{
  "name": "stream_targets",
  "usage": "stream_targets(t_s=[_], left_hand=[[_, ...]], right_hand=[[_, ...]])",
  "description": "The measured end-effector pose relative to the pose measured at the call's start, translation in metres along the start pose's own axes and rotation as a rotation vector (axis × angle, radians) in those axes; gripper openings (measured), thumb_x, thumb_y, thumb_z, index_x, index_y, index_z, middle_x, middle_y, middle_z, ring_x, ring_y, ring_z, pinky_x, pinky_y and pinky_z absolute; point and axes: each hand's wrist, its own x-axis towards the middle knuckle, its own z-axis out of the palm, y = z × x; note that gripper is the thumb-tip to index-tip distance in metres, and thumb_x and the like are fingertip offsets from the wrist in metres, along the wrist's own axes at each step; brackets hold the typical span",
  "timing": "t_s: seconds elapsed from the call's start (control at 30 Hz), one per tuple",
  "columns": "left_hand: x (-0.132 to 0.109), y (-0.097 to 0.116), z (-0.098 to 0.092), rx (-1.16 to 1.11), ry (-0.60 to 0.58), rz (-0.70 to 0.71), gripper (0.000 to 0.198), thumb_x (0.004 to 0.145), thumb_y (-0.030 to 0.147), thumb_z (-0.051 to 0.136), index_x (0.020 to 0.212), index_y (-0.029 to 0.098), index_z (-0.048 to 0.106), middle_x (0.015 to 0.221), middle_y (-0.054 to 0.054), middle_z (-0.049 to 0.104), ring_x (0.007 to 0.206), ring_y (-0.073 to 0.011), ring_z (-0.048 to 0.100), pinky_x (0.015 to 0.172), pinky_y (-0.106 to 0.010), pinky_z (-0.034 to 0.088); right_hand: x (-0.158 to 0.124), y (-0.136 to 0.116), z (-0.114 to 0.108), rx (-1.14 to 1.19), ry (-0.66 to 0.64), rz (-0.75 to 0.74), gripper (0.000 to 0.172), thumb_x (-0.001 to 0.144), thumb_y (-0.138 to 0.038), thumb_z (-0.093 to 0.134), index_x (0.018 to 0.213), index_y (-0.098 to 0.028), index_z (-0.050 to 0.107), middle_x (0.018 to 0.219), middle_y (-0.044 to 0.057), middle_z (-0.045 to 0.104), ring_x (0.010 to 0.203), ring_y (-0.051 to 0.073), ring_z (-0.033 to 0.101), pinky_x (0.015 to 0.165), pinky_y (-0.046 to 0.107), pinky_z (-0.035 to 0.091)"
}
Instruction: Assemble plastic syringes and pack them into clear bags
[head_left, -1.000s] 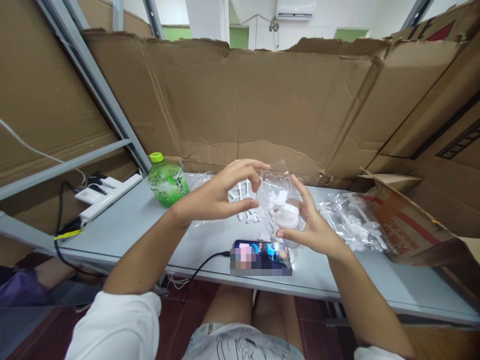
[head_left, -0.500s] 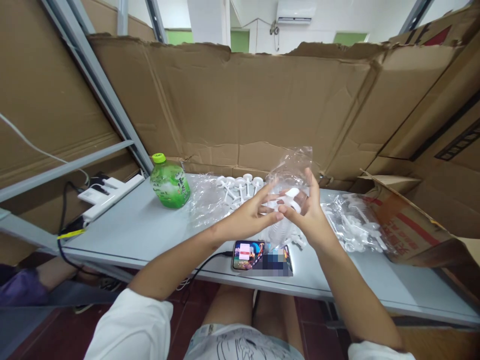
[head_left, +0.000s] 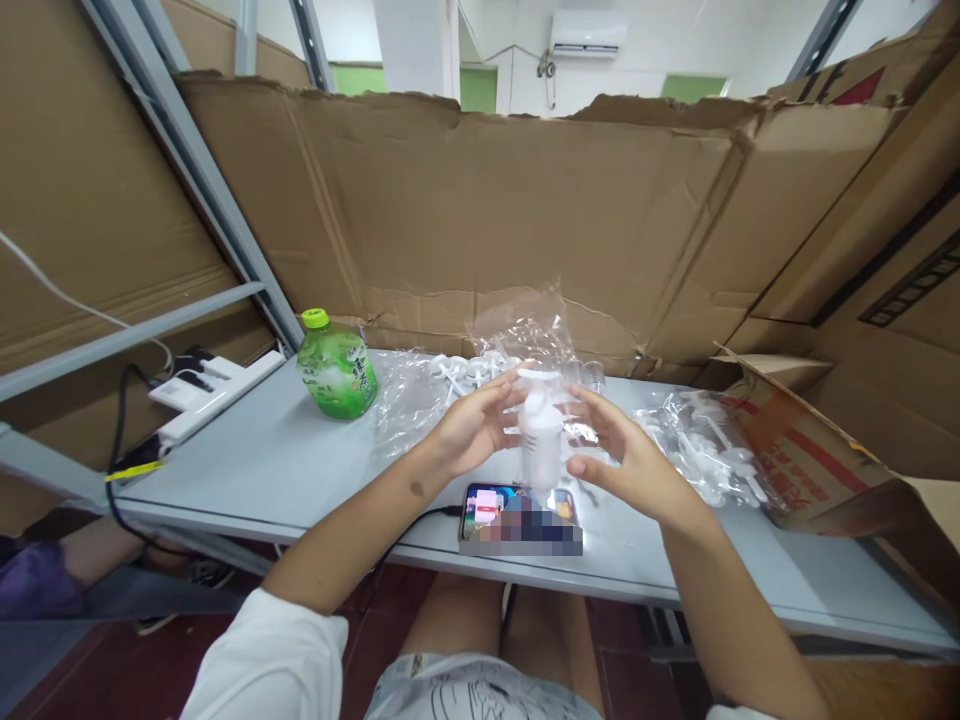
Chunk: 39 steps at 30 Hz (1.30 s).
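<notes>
A clear plastic bag point(head_left: 525, 325) with a white ribbed plastic piece point(head_left: 541, 445) inside stands upright between my hands, above the phone's far edge; the piece is blurred. My left hand point(head_left: 476, 425) is at the bag's left side, its fingertips against it and partly hidden. On the other side, my right hand point(head_left: 626, 455) is open, with thumb and fingers spread close to the bag. Whether the right fingertips touch the plastic, I cannot tell. Several white plastic parts point(head_left: 450, 372) lie behind my left hand on clear film point(head_left: 405, 400).
A phone point(head_left: 487, 505) on a cable lies near the table's front edge. The green bottle point(head_left: 337, 370) stands at left, beyond it a power strip point(head_left: 217, 400). Bagged white parts point(head_left: 709, 455) sit at right against an open cardboard box point(head_left: 825, 470). Tall cardboard point(head_left: 480, 210) walls the back.
The bag has turned more upright and shifted left, its white piece now lower. My right hand has moved off with its fingers spreading, and my left hand has drawn slightly left.
</notes>
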Motion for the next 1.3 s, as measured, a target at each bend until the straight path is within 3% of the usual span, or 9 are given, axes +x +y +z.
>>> stream_targets(t_s=[0.13,0.23,0.4,0.63,0.8,0.97,1.13,1.3], left_hand=[[-0.002,-0.004,-0.003,-0.016,-0.053,0.065,0.045,0.086,0.040,0.043,0.131,0.035,0.041,0.130,-0.002,0.054,0.114,-0.0219,0.054,0.095,-0.042,0.041],[-0.006,-0.006,-0.004,0.068,-0.067,0.135,0.050,0.086,0.043,0.046,0.134,0.034,0.038,0.132,-0.003,0.052,0.122,-0.0226,0.047,0.101,-0.041,0.035],[-0.009,-0.008,-0.004,0.105,-0.054,0.332,0.071,0.067,0.040,0.072,0.131,0.029,0.043,0.133,-0.009,0.050,0.125,-0.0296,0.042,0.100,-0.040,0.036],[-0.014,-0.012,-0.006,-0.001,0.036,0.333,0.051,0.073,0.041,0.067,0.120,0.024,0.054,0.123,-0.010,0.058,0.118,-0.0287,0.050,0.094,-0.039,0.042],[-0.016,-0.017,-0.005,0.005,0.082,0.327,0.038,0.079,0.036,0.063,0.114,0.022,0.060,0.115,-0.010,0.064,0.113,-0.0268,0.056,0.094,-0.038,0.043],[-0.019,-0.018,-0.005,-0.022,-0.007,0.337,0.052,0.081,0.052,0.052,0.125,0.024,0.052,0.132,-0.010,0.052,0.126,-0.0287,0.043,0.101,-0.044,0.037],[-0.019,-0.013,-0.006,-0.039,-0.231,0.319,0.090,0.062,0.069,0.061,0.138,0.030,0.032,0.145,-0.009,0.034,0.131,-0.0337,0.032,0.103,-0.048,0.033],[-0.009,-0.015,-0.019,-0.046,-0.268,0.293,0.104,0.052,0.091,0.026,0.140,0.035,0.022,0.146,-0.009,0.031,0.130,-0.0364,0.035,0.096,-0.055,0.037]], right_hand=[[0.002,-0.002,-0.004,-0.151,0.113,0.054,0.027,0.079,-0.041,0.061,0.093,-0.018,0.065,0.092,0.008,0.069,0.085,0.023,0.064,0.078,0.038,0.050],[0.003,-0.007,-0.008,-0.227,0.129,0.027,0.027,0.083,-0.041,0.055,0.081,-0.017,0.066,0.078,0.006,0.069,0.075,0.020,0.064,0.069,0.033,0.050],[0.000,-0.023,-0.012,-0.412,0.106,-0.001,0.024,0.084,-0.038,0.054,0.076,-0.019,0.066,0.080,0.005,0.070,0.078,0.020,0.063,0.058,0.026,0.047],[0.001,-0.034,-0.021,-0.623,0.050,-0.093,0.022,0.085,-0.035,0.053,0.073,-0.021,0.064,0.076,0.002,0.069,0.072,0.017,0.063,0.058,0.025,0.045],[0.007,-0.030,-0.029,-0.729,0.036,-0.252,0.017,0.085,-0.034,0.055,0.077,-0.022,0.064,0.079,0.003,0.069,0.075,0.019,0.062,0.068,0.029,0.045],[0.014,-0.027,-0.031,-0.697,0.110,-0.256,0.018,0.086,-0.033,0.053,0.076,-0.021,0.061,0.078,0.003,0.067,0.075,0.019,0.061,0.070,0.030,0.043],[0.021,-0.018,-0.037,-0.546,0.146,-0.225,0.019,0.085,-0.037,0.053,0.077,-0.021,0.059,0.080,0.003,0.064,0.079,0.019,0.059,0.072,0.030,0.043],[0.025,-0.009,-0.043,-0.328,0.051,-0.261,0.019,0.086,-0.037,0.053,0.077,-0.021,0.058,0.081,0.003,0.060,0.081,0.018,0.056,0.077,0.031,0.043]])
